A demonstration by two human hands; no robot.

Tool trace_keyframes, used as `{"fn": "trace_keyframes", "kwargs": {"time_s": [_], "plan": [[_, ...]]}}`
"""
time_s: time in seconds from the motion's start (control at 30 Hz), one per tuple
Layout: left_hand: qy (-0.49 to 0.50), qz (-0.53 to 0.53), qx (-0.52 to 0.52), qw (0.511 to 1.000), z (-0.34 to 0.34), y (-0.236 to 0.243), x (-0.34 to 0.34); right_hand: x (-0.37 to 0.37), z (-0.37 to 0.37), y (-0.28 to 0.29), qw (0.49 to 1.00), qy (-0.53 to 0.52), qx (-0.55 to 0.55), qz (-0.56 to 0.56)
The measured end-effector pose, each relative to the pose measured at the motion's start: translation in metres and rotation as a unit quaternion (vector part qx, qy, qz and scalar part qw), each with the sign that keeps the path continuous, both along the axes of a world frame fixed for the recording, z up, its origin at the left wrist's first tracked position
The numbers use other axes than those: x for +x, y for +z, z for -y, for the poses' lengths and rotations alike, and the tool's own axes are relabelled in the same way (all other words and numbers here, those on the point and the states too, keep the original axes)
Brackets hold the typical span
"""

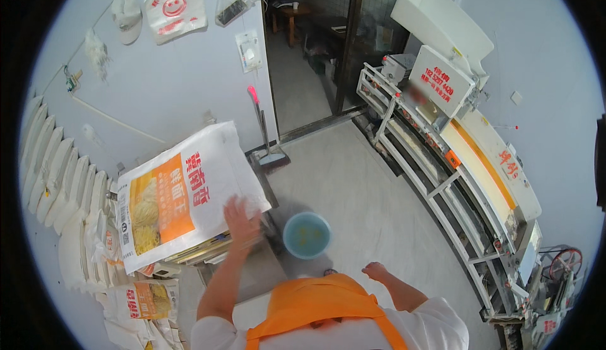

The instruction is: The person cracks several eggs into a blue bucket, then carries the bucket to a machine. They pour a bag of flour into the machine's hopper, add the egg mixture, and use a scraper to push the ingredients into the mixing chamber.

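My left hand, slightly blurred and with fingers spread, is at the lower right corner of a large white sack with orange and yellow print; whether it touches the sack is unclear. The sack lies tilted on a stack of flat items beside a grey ledge. My right hand hangs low over the floor with its fingers loosely curled and no object visible in it. Between my hands, a pale blue basin holding liquid stands on the floor.
Piled white sacks line the left wall. A long metal-framed machine with a white hopper runs along the right. A broom and dustpan stand by the wall, left of an open doorway. Bags and a cap hang on the wall.
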State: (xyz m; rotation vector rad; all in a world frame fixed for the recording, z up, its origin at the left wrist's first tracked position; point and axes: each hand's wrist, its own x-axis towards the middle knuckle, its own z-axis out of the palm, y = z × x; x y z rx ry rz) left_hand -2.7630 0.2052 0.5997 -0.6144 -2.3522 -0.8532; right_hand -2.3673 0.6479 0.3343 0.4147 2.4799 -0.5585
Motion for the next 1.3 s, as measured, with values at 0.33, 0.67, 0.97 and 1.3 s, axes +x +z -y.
{"fn": "trace_keyframes", "kwargs": {"time_s": [0.33, 0.67, 0.97, 1.3], "plan": [[0.045, 0.574, -0.161, 0.802, 0.048, -0.17, 0.234, -0.081, -0.008, 0.048, 0.988, -0.061, -0.094, -0.102], [0.141, 0.551, -0.361, 0.739, 0.153, -0.165, 0.269, -0.119, -0.038, -0.047, 0.988, 0.146, -0.054, 0.002], [0.191, 0.495, -0.058, 0.845, 0.047, -0.157, 0.316, -0.171, -0.004, -0.043, 0.986, 0.041, -0.118, -0.112], [0.299, 0.551, 0.088, 0.774, 0.105, -0.149, 0.431, -0.088, 0.04, -0.007, 0.984, 0.089, -0.154, 0.025]]}}
